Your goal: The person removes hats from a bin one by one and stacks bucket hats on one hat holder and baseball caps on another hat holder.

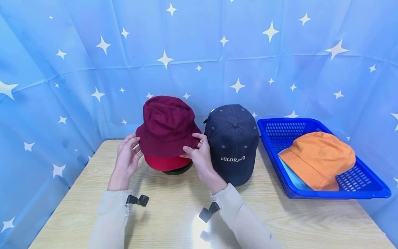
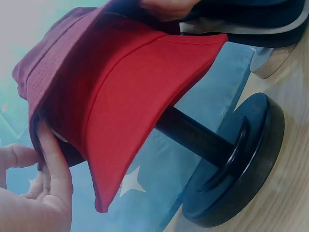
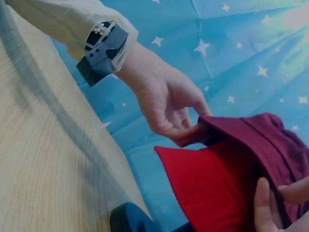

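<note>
A maroon bucket hat (image 1: 168, 121) sits over a red hat (image 2: 145, 87), whose brim shows below it. The black stand (image 2: 236, 164) under them has a round base. My left hand (image 1: 126, 155) pinches the maroon brim on its left side, some fingers tucked beneath, as the left wrist view shows. On the opposite side my right hand (image 1: 202, 152) grips the same brim between thumb and fingers. In the right wrist view the red brim (image 3: 203, 179) hangs lower than the maroon one.
Just right of my right hand stands a navy cap (image 1: 231, 138) lettered COLORADO. A blue plastic basket (image 1: 289, 192) at the right holds an orange bucket hat (image 1: 323, 155) over something light blue (image 1: 295, 176). Behind the wooden table (image 1: 168, 214) hangs a starred blue cloth (image 1: 199, 41).
</note>
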`<state>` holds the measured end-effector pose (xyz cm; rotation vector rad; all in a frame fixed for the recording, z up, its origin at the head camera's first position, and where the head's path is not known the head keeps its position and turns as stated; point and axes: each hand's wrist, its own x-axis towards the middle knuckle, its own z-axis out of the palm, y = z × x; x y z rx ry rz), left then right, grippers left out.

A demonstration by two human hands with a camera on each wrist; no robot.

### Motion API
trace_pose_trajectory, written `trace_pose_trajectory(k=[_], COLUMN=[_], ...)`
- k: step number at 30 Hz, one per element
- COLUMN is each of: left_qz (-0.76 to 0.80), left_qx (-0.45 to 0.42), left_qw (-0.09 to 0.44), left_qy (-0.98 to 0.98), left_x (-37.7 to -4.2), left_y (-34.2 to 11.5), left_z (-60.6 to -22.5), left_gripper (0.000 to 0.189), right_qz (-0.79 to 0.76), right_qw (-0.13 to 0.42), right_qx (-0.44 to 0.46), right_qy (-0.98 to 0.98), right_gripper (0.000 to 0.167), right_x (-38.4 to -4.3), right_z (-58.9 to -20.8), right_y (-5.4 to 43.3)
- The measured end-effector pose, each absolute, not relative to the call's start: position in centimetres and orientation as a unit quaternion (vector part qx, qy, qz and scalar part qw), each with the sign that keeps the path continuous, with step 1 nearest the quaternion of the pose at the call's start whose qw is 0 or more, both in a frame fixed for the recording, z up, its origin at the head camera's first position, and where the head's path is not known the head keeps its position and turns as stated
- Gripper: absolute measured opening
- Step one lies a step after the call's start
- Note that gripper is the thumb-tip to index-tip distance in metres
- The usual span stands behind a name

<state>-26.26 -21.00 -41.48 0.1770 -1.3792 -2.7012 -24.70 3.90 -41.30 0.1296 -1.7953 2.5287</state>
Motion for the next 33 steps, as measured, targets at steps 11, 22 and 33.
trace_pose_trajectory(k=[11,22,33], left_qz=[-0.851,-0.804,-0.784], left_qx=[0.036,0.048,0.047], left_qw=[0.096,0.062,0.006], left_qy=[-0.514,-0.589,-0.62], left_x=[-26.4,-26.5,-26.8], left_y=[-20.8,-20.9,-21.8], left_z=[-41.9,-42.0,-42.9], left_gripper=[0.057,0.052,0.055], right_qz=[0.809,0.809,0.782], right_qw=[0.004,-0.002,-0.012], right_qx=[0.048,0.041,0.034], right_qy=[-0.586,-0.586,-0.622], right_gripper=[0.077,0.077,0.078], right_x=[-24.9,-25.1,-25.0], right_z=[-41.9,-42.4,-42.8], right_y=[4.2,4.3,4.4])
